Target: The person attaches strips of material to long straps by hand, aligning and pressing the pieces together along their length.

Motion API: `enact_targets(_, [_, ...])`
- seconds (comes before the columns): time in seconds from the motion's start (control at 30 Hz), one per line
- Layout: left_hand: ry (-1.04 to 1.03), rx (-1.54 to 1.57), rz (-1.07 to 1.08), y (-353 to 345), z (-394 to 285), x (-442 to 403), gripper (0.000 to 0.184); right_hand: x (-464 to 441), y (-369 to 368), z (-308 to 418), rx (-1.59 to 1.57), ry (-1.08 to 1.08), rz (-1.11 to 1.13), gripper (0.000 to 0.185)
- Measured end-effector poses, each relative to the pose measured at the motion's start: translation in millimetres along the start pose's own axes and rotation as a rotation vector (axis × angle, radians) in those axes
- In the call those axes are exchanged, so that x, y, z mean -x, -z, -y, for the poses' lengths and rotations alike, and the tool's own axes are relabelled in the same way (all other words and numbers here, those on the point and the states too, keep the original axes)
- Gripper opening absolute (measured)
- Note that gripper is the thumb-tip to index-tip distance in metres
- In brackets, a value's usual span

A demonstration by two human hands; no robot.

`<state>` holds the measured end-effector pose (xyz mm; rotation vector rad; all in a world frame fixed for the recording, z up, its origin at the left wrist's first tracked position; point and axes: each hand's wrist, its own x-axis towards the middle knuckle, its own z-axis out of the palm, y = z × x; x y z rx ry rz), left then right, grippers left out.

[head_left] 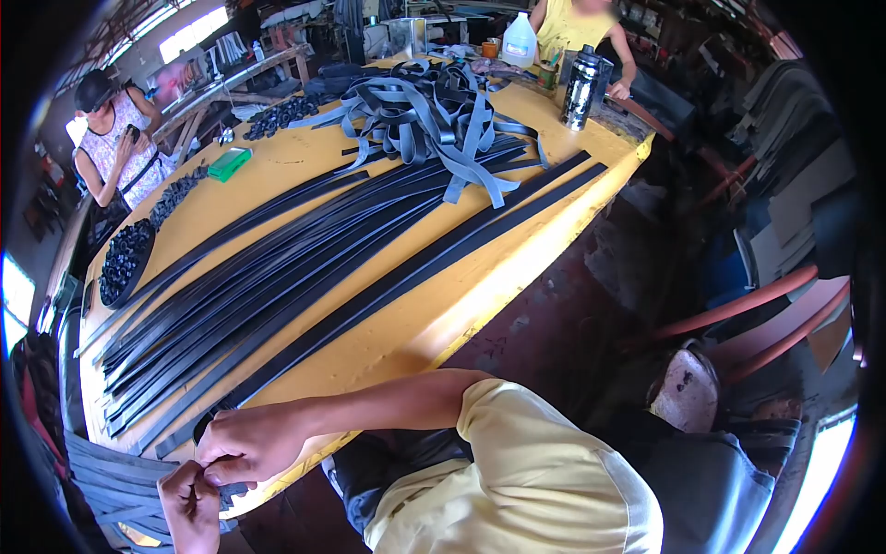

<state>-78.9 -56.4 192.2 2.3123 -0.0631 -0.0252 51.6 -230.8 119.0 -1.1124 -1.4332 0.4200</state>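
At the lower left table corner my right hand has its fingers closed, with the near end of a long flat black strip running in under it. A small dark rounded edge shows above its knuckles. My left hand is pinched closed and meets the right hand's fingertips; what it grips is hidden. Dark material peeks out below the right hand. Beside the hands, many black strips lie lengthwise on the yellow table. More grey-black strips hang or lie at the near left corner.
A tangled heap of strips covers the table's far part. A tray of small black pieces, a green box, a dark bottle and a translucent jug stand around it. Two people are at the far sides.
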Motion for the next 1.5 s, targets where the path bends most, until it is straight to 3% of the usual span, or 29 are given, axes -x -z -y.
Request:
enact_targets(0.07, [0.075,0.075,0.014,-5,2,0,0.020,1,-4,0,0.012,-0.014,-0.011,0.027])
enact_targets(0.13, [-0.099,0.100,-0.076,-18,14,1,0.023,2,-8,-2,0.045,-0.011,-0.034,0.026])
enact_targets(0.37, [0.005,0.139,0.006,-6,32,9,0.025,2,-10,1,-0.005,-0.012,0.029,0.023])
enact_targets(0.43, [0.015,0.038,-0.017,-6,28,9,0.018,2,-8,8,0.181,0.056,-0.007,0.022])
enact_targets(0.63, [-0.086,0.011,0.017,-8,-1,5,0.020,5,8,25,-0.076,-0.111,0.109,0.025])
enact_targets(0.67, [-0.066,0.105,0.031,-8,-8,5,0.018,6,5,16,-0.007,-0.008,0.056,0.027])
enact_targets(0.83, [0.012,0.469,0.074,-8,-10,14,0.018,9,-7,17,-0.397,-0.209,0.014,0.019])
enact_targets(1.13, [0.036,0.498,0.030,-10,-7,19,0.026,9,-11,13,-0.361,-0.113,0.045,0.021])
enact_targets(1.23, [0.060,0.503,0.057,-5,1,18,0.031,5,-9,19,-0.342,-0.196,0.024,0.026])
enact_targets(1.33, [0.154,0.469,0.041,-6,-1,20,0.038,6,-5,22,-0.304,-0.231,0.057,0.029])
enact_targets(1.43, [-0.034,0.127,-0.003,-10,-5,22,0.058,7,1,21,-0.231,-0.249,0.106,0.028])
enact_targets(1.5, [-0.069,-0.145,0.032,-4,-1,21,0.057,3,5,21,-0.171,-0.218,0.148,0.027])
